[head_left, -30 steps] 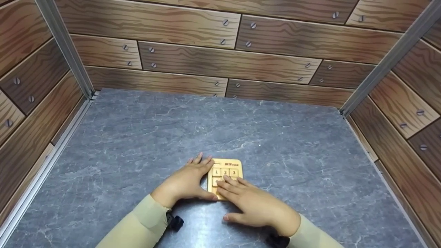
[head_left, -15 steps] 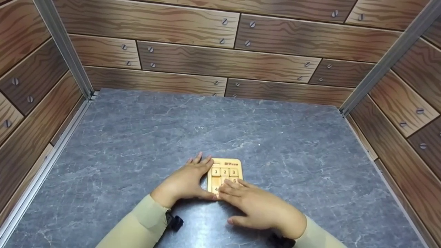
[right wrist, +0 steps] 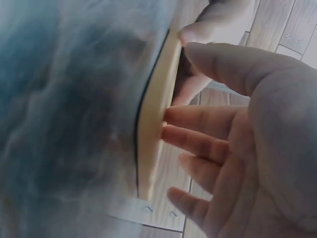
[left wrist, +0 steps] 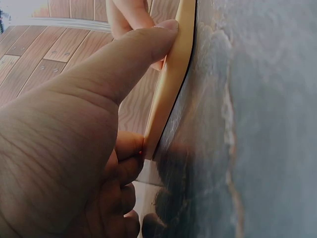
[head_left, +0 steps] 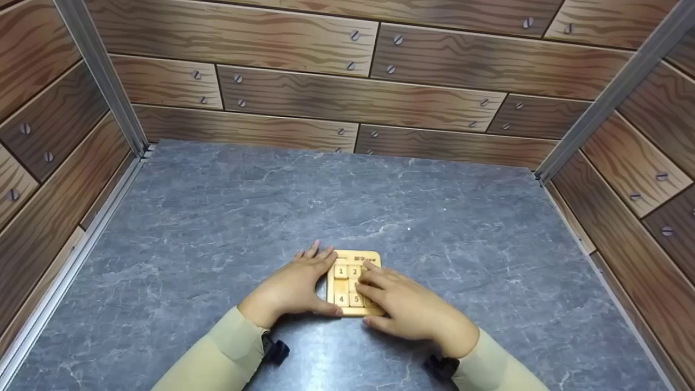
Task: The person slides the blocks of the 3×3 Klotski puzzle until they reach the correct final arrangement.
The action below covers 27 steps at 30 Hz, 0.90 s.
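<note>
A small wooden number sliding puzzle (head_left: pixel 355 311) lies flat on the table. Tiles 1 (head_left: pixel 341 271) and 2 are in its top row, with tiles 4 (head_left: pixel 341 299) and 5 in the bottom row. A gap shows at the left of the middle row. My left hand (head_left: pixel 296 285) holds the puzzle's left side, thumb on the near corner and fingertips at the far one. With extended fingers, my right hand (head_left: pixel 415 307) touches the tiles on the right and hides that column. The right wrist view shows two fingertips at the top face of the puzzle (right wrist: pixel 153 119).
The blue-grey marbled table (head_left: pixel 304 190) is enclosed by wood-patterned panels (head_left: pixel 304 92) at the back and both sides. Metal posts (head_left: pixel 106 81) stand at the back corners. Dark wrist straps (head_left: pixel 277 352) sit below both hands.
Tile 4 has slid from the middle row down to the bottom left. My right hand has then shifted from the lower tiles up and right to the right column. The left hand stays still.
</note>
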Each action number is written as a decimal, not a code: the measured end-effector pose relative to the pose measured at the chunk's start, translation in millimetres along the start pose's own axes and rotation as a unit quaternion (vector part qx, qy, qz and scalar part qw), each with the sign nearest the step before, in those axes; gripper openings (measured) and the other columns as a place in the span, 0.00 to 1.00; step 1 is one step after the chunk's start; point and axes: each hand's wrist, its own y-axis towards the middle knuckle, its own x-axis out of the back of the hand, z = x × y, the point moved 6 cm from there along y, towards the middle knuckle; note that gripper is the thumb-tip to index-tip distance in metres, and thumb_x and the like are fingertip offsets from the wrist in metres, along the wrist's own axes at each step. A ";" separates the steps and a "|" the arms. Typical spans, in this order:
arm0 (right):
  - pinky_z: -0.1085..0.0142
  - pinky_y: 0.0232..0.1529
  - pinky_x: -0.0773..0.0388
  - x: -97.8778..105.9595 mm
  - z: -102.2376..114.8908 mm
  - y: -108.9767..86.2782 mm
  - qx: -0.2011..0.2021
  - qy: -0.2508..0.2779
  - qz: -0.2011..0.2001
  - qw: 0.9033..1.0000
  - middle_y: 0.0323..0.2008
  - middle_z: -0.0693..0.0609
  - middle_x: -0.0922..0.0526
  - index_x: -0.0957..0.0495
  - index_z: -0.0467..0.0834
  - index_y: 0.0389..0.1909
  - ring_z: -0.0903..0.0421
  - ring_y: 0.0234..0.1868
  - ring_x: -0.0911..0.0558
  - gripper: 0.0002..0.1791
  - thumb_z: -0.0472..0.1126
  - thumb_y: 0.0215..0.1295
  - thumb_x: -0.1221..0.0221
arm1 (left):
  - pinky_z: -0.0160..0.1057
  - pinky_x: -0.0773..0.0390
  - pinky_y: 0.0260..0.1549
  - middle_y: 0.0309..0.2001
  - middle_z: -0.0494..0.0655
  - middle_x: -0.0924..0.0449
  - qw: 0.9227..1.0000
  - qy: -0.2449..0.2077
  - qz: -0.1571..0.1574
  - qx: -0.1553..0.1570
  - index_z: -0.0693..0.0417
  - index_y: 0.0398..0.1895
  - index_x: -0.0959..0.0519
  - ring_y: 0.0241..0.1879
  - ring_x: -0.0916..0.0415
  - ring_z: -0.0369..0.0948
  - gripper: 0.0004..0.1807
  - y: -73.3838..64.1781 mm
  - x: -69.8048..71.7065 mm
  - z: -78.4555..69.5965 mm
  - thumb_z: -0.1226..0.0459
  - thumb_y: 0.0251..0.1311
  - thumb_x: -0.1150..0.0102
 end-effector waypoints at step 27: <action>0.39 0.90 0.34 9.0 20.7 -11.0 0.039 -0.029 0.029 0.998 0.84 0.46 0.26 0.20 0.45 0.79 0.40 0.88 0.30 0.34 0.59 0.81 0.35 | 0.62 0.56 0.95 0.94 0.45 0.50 1.000 -0.005 -0.003 0.000 0.50 0.93 0.43 0.95 0.62 0.54 0.72 0.7 0.1 0.0 0.32 0.51 0.15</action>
